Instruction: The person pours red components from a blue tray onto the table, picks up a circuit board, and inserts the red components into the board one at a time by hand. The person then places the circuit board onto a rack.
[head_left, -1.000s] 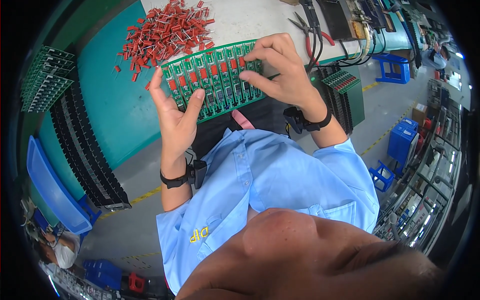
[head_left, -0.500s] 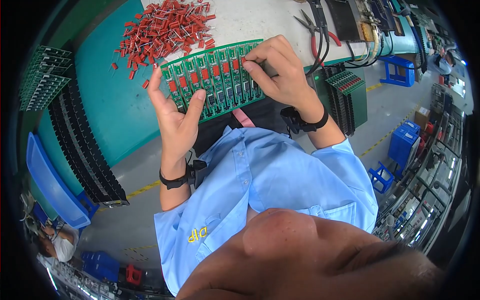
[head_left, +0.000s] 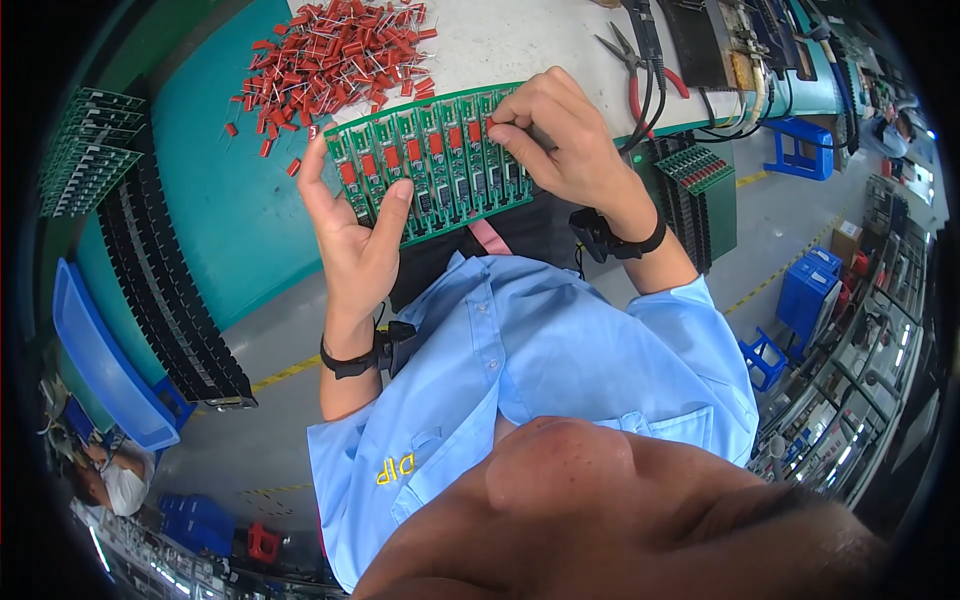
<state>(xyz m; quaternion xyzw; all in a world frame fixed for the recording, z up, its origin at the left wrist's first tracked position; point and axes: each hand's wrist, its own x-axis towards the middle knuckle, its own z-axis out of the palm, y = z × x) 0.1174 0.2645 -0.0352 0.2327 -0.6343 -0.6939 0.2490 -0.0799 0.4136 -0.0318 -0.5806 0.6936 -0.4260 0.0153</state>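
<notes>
A green circuit board panel [head_left: 440, 205], divided into several narrow strips, is held tilted above the near edge of the bench. Red capacitors [head_left: 435, 147] sit in a row across its strips. My left hand [head_left: 352, 245] grips the panel's left end, thumb over the front and fingers along the side. At the right end, my right hand [head_left: 570, 140] pinches a red capacitor [head_left: 490, 124] between thumb and forefinger, against the panel; the fingers cover part of it. Just beyond the panel lies a heap of loose red capacitors [head_left: 335, 65] with long wire leads.
Pliers [head_left: 632, 75] with red handles and black cables lie at the back right. Black slotted racks hold green boards at left [head_left: 95, 150] and right [head_left: 690, 165]. A blue tray [head_left: 105, 360] stands at left, a blue stool [head_left: 800, 150] at right.
Very little differs. My right hand stays at the panel's right end with its fingertips on the capacitor, and both hands and the panel appear shifted slightly right.
</notes>
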